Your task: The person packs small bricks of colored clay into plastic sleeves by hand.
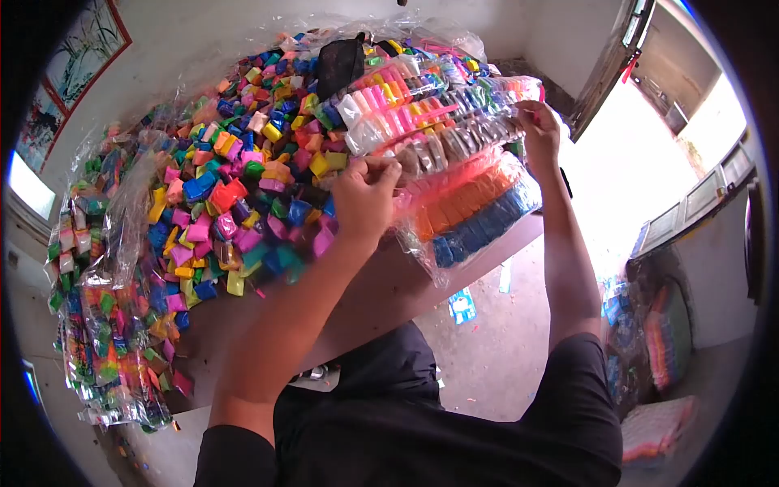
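Note:
My left hand [369,191] is closed in a pinch on the near left edge of a clear plastic bag [454,146] that holds a row of brown and grey packets. At the bag's right end, my right hand [540,122] pinches the plastic between thumb and fingers. Just below my hands lies another clear bag [471,207] with orange and blue packets and a pink band. More bags with pink, white and colourful packets [385,93] are stacked behind. Left of my left hand spreads a big heap of small wrapped packets [251,170] in many colours.
The heap rests on a table [373,300] whose front edge is near my body. A black pouch [341,66] stands behind the heap. Clear plastic sheeting [134,203] hangs at the left. Blue-white wrappers [462,306] lie on the floor; more bags [659,426] lie at the lower right.

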Motion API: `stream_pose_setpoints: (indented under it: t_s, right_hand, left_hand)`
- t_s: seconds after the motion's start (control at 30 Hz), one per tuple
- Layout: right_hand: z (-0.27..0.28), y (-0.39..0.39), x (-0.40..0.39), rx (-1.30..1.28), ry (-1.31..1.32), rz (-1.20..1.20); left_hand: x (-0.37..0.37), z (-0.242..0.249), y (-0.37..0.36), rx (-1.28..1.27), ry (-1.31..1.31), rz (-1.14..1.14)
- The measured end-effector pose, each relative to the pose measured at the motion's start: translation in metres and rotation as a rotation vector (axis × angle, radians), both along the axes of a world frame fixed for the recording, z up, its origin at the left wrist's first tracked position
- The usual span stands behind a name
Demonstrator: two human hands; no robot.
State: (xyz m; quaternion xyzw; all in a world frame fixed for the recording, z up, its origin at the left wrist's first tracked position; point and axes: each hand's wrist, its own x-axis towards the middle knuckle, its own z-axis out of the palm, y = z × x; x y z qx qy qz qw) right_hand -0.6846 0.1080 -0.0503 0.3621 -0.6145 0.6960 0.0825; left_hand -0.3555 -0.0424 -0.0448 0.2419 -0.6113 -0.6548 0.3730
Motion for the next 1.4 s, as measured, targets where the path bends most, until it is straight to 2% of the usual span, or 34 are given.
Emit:
stream_pose_setpoints:
  t_s: [0.03,0.07,0.1,0.13,0.17,0.2,0.33,0.43,0.5,0.53,0.6,0.63,0.7,0.77,0.83,0.9,0.93,1.0,1.03,1.07,1.1,1.2,1.3,1.33,1.37,1.4]
  right_hand:
    - [-0.012,0.008,-0.006,0.002,0.002,0.000]
    - [-0.026,0.016,-0.010,0.100,0.006,0.012]
    - [-0.035,0.023,-0.010,0.199,0.011,0.024]
    - [-0.033,0.030,-0.001,0.431,0.097,-0.092]
    - [-0.033,0.031,0.009,0.336,0.100,-0.072]
    - [-0.030,0.031,0.008,0.353,0.111,-0.061]
    - [-0.029,0.032,0.003,0.454,0.118,-0.131]
    - [-0.032,0.026,0.006,0.426,0.111,-0.103]
    - [-0.028,0.024,0.004,0.402,0.166,-0.129]
    - [-0.026,0.023,0.004,0.388,0.166,-0.157]
    - [-0.027,0.022,0.007,0.411,0.177,-0.217]
    - [-0.031,0.021,0.008,0.445,0.189,-0.250]
    - [-0.030,0.023,0.004,0.471,0.190,-0.243]
    - [-0.027,0.029,-0.001,0.506,0.232,-0.273]
    - [-0.015,0.034,0.008,0.543,0.273,-0.305]
    - [-0.002,0.031,0.028,0.376,0.342,-0.492]
    - [-0.003,0.025,0.040,0.272,0.289,-0.415]
    - [-0.006,0.016,0.058,0.434,0.282,-0.415]
    - [-0.007,0.011,0.071,0.491,0.306,-0.432]
    - [0.000,0.010,0.078,0.686,0.082,-0.338]
    - [-0.005,0.006,0.082,0.583,0.157,-0.384]
    - [-0.008,0.009,0.082,0.600,0.178,-0.435]
    - [-0.017,0.003,0.072,0.627,0.057,-0.421]
    - [-0.027,0.005,0.058,0.620,0.213,-0.415]
    - [-0.016,0.008,0.063,0.584,0.089,-0.242]
    - [-0.022,0.011,0.050,0.610,0.145,-0.281]
  left_hand:
    - [0.007,0.001,0.006,-0.310,0.032,0.043]
    - [0.015,0.001,0.011,-0.427,-0.114,0.061]
    - [0.020,-0.007,0.015,-0.422,-0.109,0.064]
    - [0.021,-0.017,0.018,-0.499,-0.113,0.060]
    - [0.022,-0.027,0.020,-0.578,-0.118,0.053]
    - [0.022,-0.024,0.026,-0.538,-0.056,0.032]
    - [0.016,-0.017,0.028,-0.558,-0.082,0.090]
    - [0.019,-0.016,0.025,-0.571,-0.047,0.096]
    - [0.017,-0.015,0.018,-0.849,0.009,0.202]
    - [0.017,-0.017,0.017,-0.847,0.007,0.203]
    - [0.015,-0.021,0.015,-1.041,0.052,0.234]
    - [0.014,-0.031,0.014,-1.041,0.055,0.235]
    - [0.018,-0.038,0.016,-0.920,-0.087,0.100]
    - [0.023,-0.035,0.021,-0.960,-0.103,0.141]
    - [0.028,-0.013,0.031,-0.998,-0.117,0.179]
    - [0.028,0.008,0.037,-1.110,0.017,0.215]
    - [0.023,0.009,0.038,-1.106,0.017,0.216]
    - [0.011,0.011,0.036,-1.355,-0.123,0.154]
    - [0.006,0.002,0.032,-1.355,-0.118,0.156]
    - [0.000,-0.012,0.026,-1.393,-0.186,0.099]
    - [-0.002,-0.015,0.023,-1.429,-0.257,0.043]
    - [-0.003,-0.023,0.019,-1.454,-0.274,0.059]
    - [-0.006,-0.019,0.020,-1.382,-0.262,0.009]
    - [-0.008,-0.024,0.017,-1.373,-0.255,0.004]
    - [0.000,-0.026,0.020,-1.360,-0.300,0.037]
    - [0.007,-0.021,0.023,-1.359,-0.223,0.077]
